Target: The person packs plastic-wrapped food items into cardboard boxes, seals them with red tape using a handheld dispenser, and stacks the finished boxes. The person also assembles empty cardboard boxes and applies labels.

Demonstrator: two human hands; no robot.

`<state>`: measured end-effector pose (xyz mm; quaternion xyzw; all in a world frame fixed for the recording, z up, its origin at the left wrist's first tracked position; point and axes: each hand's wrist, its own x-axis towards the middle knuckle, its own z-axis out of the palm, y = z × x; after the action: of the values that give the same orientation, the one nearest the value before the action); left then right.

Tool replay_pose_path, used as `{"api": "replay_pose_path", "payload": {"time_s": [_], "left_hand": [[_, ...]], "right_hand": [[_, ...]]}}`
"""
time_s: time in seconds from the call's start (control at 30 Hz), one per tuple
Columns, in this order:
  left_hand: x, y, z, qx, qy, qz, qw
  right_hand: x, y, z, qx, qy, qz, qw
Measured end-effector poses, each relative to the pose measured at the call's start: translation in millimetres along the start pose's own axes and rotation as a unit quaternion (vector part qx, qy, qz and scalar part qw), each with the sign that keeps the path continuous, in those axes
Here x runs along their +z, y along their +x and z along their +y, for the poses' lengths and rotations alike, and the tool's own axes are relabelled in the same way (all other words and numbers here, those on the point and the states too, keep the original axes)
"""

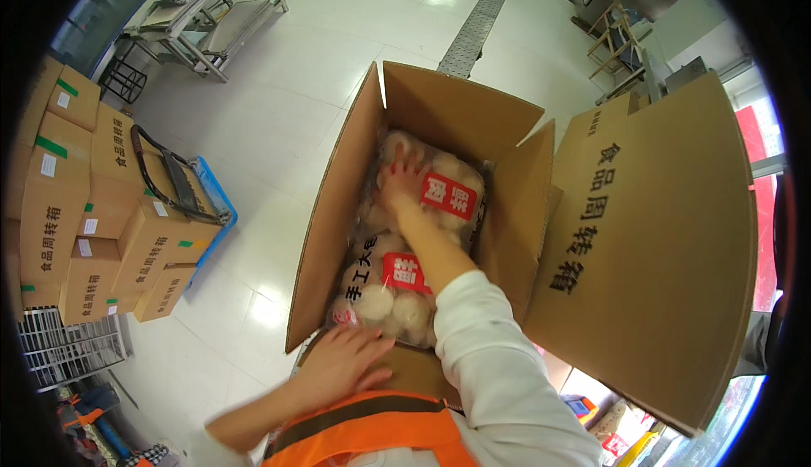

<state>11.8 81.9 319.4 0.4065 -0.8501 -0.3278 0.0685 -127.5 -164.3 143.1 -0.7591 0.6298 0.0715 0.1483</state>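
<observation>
An open cardboard box [339, 210] stands before me with its flaps raised. Inside are two clear plastic bags of round white buns, both with red labels and printed writing. My right hand [403, 179] reaches in and lies spread on the far bag [451, 164]; its forearm passes over the near bag [375, 302]. At the box's near side, my left hand [345, 356] rests palm down with fingers apart, by the near flap [412, 365] and the near bag's edge. Neither hand grips anything. The bottom of the box is hidden under the bags.
Stacked cartons [70, 169] sit at the left beside a blue trolley [218, 198] with a black handle. A large carton flap [646, 258] sticks out at right. Further off are a metal rack [209, 42], a floor drain grate [478, 23] and a wooden stand [611, 39].
</observation>
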Motion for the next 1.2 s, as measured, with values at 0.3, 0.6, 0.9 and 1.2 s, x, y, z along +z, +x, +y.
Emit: {"api": "replay_pose_path", "payload": {"time_s": [0.3,0.6,0.9,1.2], "left_hand": [[34.1,-1.8,-40.1,0.031,0.138,0.106,0.984],[125.2,130.6,-96.1,-0.148,0.121,0.245,0.951],[122.3,116.6,-114.0,-0.094,0.012,0.306,0.947],[76.4,-90.4,-173.0,-0.326,-0.487,0.469,0.661]], "right_hand": [[38.2,-0.8,-25.5,-0.063,-0.066,0.055,0.994],[-153.4,26.6,88.1,-0.029,-0.066,0.585,0.808],[45.9,-48.4,21.8,0.112,0.096,0.382,0.912],[71.0,-49.9,12.8,0.148,0.156,0.324,0.921]]}}
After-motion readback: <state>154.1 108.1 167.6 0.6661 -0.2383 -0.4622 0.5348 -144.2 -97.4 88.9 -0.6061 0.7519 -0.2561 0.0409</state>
